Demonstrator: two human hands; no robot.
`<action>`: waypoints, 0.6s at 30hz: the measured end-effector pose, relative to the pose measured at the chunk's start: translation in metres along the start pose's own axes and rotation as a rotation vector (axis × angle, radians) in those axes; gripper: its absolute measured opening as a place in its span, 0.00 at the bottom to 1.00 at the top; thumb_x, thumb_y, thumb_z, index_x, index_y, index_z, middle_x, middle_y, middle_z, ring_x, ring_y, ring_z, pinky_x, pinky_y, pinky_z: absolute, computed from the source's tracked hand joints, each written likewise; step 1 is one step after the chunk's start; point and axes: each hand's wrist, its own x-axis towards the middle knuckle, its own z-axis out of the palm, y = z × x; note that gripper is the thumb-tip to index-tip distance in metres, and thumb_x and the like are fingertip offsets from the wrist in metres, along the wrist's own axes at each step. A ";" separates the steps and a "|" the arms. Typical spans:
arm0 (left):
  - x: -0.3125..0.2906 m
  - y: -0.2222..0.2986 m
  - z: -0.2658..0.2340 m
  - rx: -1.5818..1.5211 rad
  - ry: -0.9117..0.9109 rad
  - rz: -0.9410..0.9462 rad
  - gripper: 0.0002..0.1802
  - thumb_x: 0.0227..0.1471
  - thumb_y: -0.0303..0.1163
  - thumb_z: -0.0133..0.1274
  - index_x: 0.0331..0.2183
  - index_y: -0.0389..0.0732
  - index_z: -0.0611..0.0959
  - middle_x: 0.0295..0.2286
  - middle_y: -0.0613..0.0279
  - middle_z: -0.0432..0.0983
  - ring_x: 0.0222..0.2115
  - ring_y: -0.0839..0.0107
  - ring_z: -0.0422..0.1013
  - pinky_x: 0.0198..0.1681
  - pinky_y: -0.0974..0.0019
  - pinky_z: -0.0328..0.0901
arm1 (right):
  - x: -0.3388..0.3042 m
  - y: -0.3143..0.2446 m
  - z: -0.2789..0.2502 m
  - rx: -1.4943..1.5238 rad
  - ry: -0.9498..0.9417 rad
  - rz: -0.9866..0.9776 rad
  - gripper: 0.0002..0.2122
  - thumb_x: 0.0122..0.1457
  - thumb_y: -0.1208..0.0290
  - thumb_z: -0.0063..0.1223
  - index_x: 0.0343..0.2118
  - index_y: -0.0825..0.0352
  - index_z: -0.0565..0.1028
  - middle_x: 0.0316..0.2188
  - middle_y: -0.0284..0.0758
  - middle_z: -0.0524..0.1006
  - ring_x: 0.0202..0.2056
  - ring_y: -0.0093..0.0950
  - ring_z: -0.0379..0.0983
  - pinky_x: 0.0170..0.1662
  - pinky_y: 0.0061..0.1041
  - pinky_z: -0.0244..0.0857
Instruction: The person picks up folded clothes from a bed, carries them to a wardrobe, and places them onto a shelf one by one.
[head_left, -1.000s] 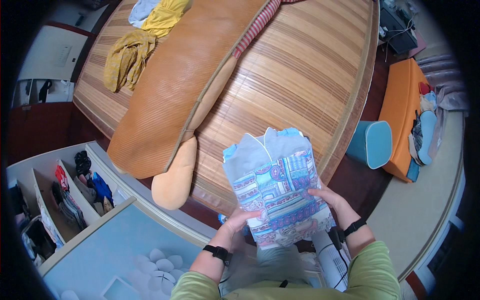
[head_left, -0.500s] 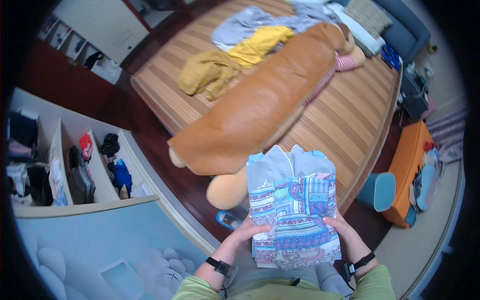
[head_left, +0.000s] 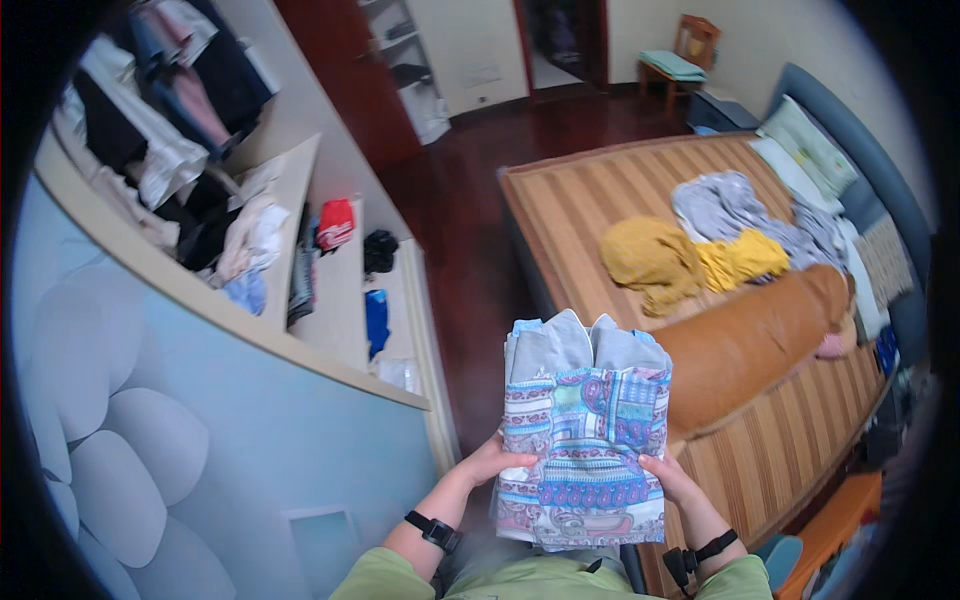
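Between my two hands is a folded garment point(head_left: 590, 440), grey at its upper edge with a white-trimmed collar, and patterned in blue, purple and white lower down. My left hand point(head_left: 497, 462) grips its left edge, thumb lying on the front. On the opposite edge my right hand point(head_left: 668, 474) does the same, thumb also on the patterned face. The fingers of both hands are hidden behind the cloth. It is held upright in front of my body, apart from the bed.
An open wardrobe point(head_left: 330, 290) with hanging and folded clothes stands on the left. To the right is a bed point(head_left: 560, 215) bearing a brown mat-covered long bundle point(head_left: 750, 350), yellow clothes point(head_left: 655, 260) and a grey cloth point(head_left: 730, 205). A chair point(head_left: 690, 60) stands at the far wall.
My view has swung left, so the wardrobe fills more of the picture and the bed has shifted right. Both hands keep hold of the folded garment in front of me.
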 end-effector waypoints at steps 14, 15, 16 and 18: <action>0.048 0.125 -0.293 -0.227 0.361 0.110 0.34 0.40 0.32 0.61 0.49 0.39 0.67 0.43 0.61 0.70 0.45 0.69 0.66 0.50 0.63 0.59 | 0.383 -0.138 0.180 -0.221 -0.331 0.165 0.41 0.50 0.63 0.57 0.61 0.63 0.42 0.56 0.35 0.56 0.56 0.29 0.52 0.57 0.30 0.48; 0.056 0.140 -0.311 -0.263 0.388 0.048 0.32 0.40 0.33 0.61 0.48 0.39 0.68 0.40 0.61 0.71 0.42 0.70 0.67 0.47 0.64 0.61 | 0.412 -0.153 0.191 -0.270 -0.330 0.182 0.42 0.50 0.63 0.57 0.61 0.63 0.41 0.57 0.36 0.55 0.57 0.29 0.51 0.58 0.30 0.47; 0.065 0.152 -0.328 -0.301 0.415 -0.012 0.29 0.40 0.34 0.61 0.46 0.39 0.70 0.38 0.61 0.73 0.40 0.71 0.69 0.45 0.65 0.63 | 0.444 -0.165 0.199 -0.281 -0.346 0.199 0.42 0.50 0.63 0.57 0.61 0.63 0.41 0.57 0.36 0.55 0.57 0.29 0.51 0.58 0.30 0.47; 0.079 0.158 -0.365 -0.348 0.497 0.066 0.24 0.41 0.35 0.60 0.42 0.39 0.73 0.34 0.62 0.74 0.36 0.72 0.70 0.41 0.66 0.64 | 0.511 -0.184 0.225 -0.283 -0.473 0.217 0.43 0.50 0.63 0.57 0.62 0.63 0.39 0.58 0.36 0.54 0.58 0.29 0.50 0.59 0.29 0.45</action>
